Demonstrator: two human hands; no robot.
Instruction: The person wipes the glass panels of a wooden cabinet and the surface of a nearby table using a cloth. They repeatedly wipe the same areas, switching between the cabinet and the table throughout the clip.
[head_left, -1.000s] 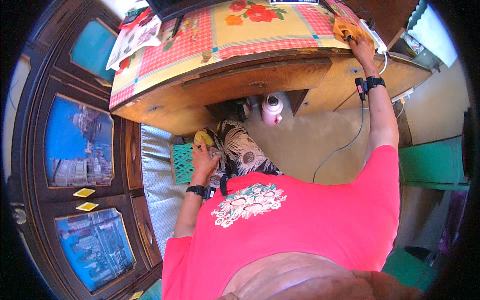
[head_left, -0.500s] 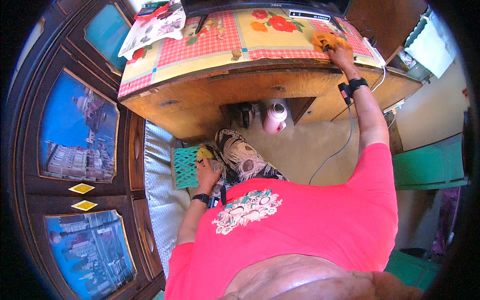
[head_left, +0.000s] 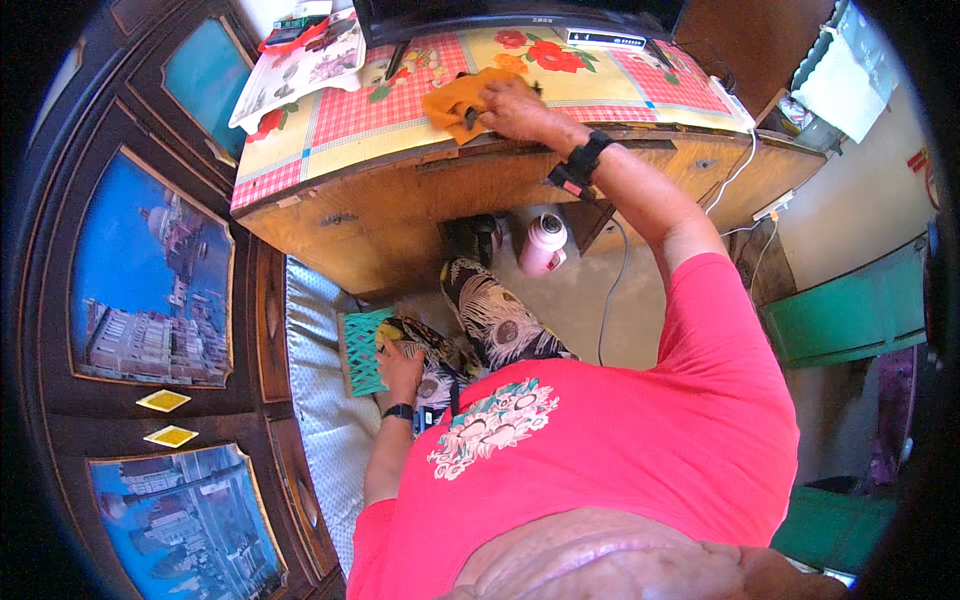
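Note:
My right hand (head_left: 518,110) grips an orange cloth (head_left: 458,103) and presses it on the tablecloth (head_left: 420,60), close to the desk's front edge. Yellow panels, red checks and flowers pattern that covering. A dark band with a small box and a grey cable circles my right wrist. Down at the left, my left hand (head_left: 402,372) rests on my patterned trouser leg (head_left: 430,345), its fingers spread and holding nothing. Just beside it is a turquoise woven piece (head_left: 362,350).
A flowered white tray stand (head_left: 310,65) holds small items at the desk's left. A dark screen (head_left: 520,18) and a white box (head_left: 605,38) stand at the back. Below are a pink thermos (head_left: 543,245) and a dark object. A dark wooden cabinet (head_left: 52,300) lines the left.
My right hand has swept the orange cloth leftward along the desk's front, from the right end to about the middle. My left hand stays on my leg, slightly lower in view.

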